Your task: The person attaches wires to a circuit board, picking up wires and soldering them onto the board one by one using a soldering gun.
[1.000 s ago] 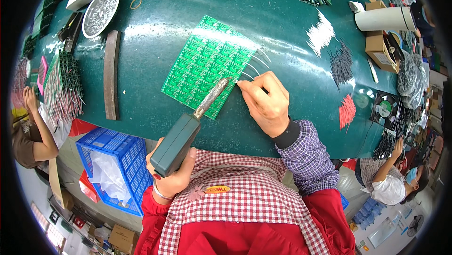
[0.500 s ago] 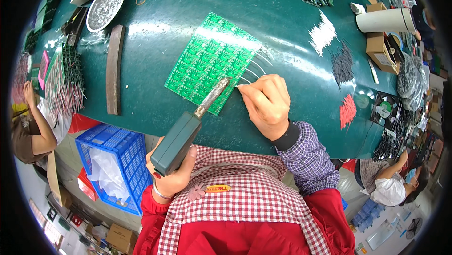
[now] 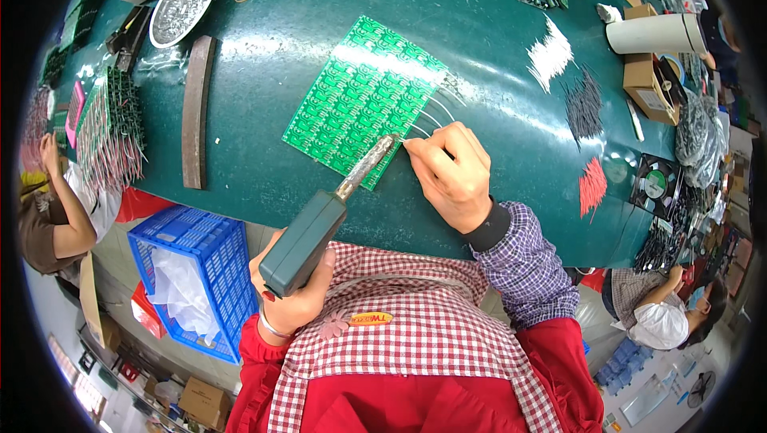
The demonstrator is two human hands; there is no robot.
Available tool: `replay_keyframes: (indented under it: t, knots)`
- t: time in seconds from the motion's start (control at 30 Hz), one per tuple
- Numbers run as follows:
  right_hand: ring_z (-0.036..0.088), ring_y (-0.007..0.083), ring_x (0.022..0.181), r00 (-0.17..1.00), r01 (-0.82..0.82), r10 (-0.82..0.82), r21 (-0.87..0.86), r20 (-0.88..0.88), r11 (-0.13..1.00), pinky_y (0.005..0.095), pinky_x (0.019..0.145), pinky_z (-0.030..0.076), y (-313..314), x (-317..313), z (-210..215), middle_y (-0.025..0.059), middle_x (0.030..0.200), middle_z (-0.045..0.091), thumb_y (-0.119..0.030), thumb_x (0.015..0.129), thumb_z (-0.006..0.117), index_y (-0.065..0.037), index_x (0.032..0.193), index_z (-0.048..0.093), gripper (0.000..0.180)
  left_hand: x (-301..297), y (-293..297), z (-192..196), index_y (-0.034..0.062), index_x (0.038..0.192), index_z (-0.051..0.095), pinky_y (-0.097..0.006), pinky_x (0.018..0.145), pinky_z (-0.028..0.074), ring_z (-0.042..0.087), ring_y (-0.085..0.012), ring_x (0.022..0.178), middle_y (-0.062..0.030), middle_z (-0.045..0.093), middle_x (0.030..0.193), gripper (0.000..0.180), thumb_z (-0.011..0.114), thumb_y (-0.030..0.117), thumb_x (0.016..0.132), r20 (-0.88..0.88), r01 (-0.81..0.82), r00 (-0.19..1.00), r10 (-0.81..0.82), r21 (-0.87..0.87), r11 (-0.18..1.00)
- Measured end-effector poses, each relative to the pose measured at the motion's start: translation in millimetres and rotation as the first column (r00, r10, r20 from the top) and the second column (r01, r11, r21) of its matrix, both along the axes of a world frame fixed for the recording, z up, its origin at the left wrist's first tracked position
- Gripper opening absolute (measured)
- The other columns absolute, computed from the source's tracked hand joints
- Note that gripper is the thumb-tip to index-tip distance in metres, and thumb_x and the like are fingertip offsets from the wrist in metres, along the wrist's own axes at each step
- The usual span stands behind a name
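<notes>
Tabletop (image 3: pixel 264 113), circuit board (image 3: pixel 351 97), bowl (image 3: pixel 157 38) of silvery bits (image 3: pixel 183 6), crate (image 3: pixel 228 269) holding plastic (image 3: pixel 182 285)

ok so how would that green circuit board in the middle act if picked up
The green circuit board lies flat with straight edges, so it's probably stiff. It looks thin, so likely light. The curved white wires at its right edge may flop or snag.

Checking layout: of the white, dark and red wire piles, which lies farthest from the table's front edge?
The white pile; the dark pile and the red pile both lie nearer that edge.
</notes>
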State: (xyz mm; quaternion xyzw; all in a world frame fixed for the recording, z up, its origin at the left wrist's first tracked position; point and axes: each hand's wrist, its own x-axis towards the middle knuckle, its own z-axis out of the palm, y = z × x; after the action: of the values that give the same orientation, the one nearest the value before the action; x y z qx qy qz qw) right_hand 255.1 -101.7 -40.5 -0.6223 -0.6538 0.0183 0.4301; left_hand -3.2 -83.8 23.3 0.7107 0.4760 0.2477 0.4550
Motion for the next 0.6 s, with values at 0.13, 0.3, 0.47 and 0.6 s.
replay_keyframes:
  t: [0.13,0.3,0.47,0.6]
  knots:
    - [0.051,0.0201,0.064,1.000,0.008,-0.008,-0.010,0.012,1.000,0.0337,0.056,0.040,0.3,-0.5,-0.3,0.0032,0.070,0.049,0.005,0.066,0.076,-0.004,0.087,0.069,0.024,-0.3,0.3,0.3,-0.0035,0.096,0.071,-0.032,0.059,0.053,0.068,-0.0264,0.065,-0.0154,0.069,0.084,0.023,0.074,-0.001,0.073,-0.050,0.044,0.998,-0.042,0.037,0.998]
    - [0.051,0.0202,0.064,1.000,0.010,-0.010,-0.007,0.014,1.000,0.0337,0.056,0.039,0.7,-0.9,-1.1,0.0033,0.070,0.049,0.005,0.066,0.076,-0.004,0.087,0.069,0.024,1.4,0.3,-0.2,-0.0033,0.096,0.071,-0.032,0.057,0.052,0.067,-0.0261,0.064,-0.0153,0.068,0.085,0.023,0.074,0.000,0.074,-0.015,0.020,1.000,-0.020,-0.018,1.000]
    - [0.051,0.0203,0.063,1.000,0.010,-0.010,-0.007,0.007,1.000,0.0338,0.056,0.039,0.6,-1.1,-0.9,0.0034,0.070,0.048,0.005,0.066,0.076,-0.004,0.087,0.069,0.023,-0.4,-0.3,-0.5,-0.0028,0.097,0.071,-0.032,0.058,0.052,0.067,-0.0263,0.064,-0.0153,0.068,0.084,0.023,0.074,0.000,0.074,-0.048,0.047,0.998,-0.047,0.001,0.999]
    - [0.051,0.0202,0.063,1.000,0.014,-0.014,-0.001,0.005,1.000,0.0338,0.056,0.039,0.8,-0.9,-0.8,0.0033,0.069,0.048,0.005,0.066,0.076,-0.004,0.086,0.069,0.024,-3.1,-4.1,-1.6,-0.0029,0.098,0.071,-0.031,0.058,0.052,0.068,-0.0249,0.064,-0.0147,0.068,0.083,0.024,0.075,0.002,0.074,-0.021,-0.013,1.000,0.013,-0.024,1.000]
